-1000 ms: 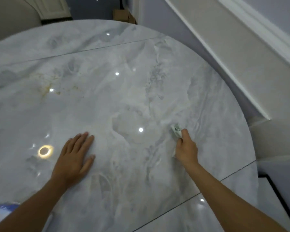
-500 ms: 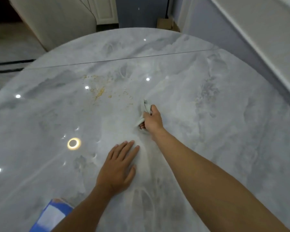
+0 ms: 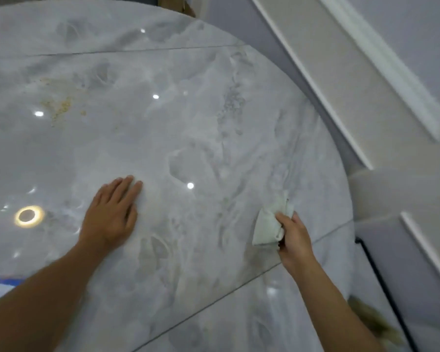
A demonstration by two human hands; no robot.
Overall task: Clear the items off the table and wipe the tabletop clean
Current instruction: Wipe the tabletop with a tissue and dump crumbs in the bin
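Observation:
A round grey marble table fills the view. My right hand grips a crumpled pale green cloth and holds it against the tabletop near the right edge. My left hand lies flat on the marble, fingers straight, left of the middle. Yellowish crumbs are scattered on the far left part of the tabletop, well away from both hands.
A blue and white object shows at the near left edge, partly behind my left forearm. A panelled wall runs along the right side of the table. A cardboard box sits beyond the far edge.
My right hand has swept the cloth from the middle of the table, near the crumbs, back to the right edge. My left hand has stayed flat on the marble.

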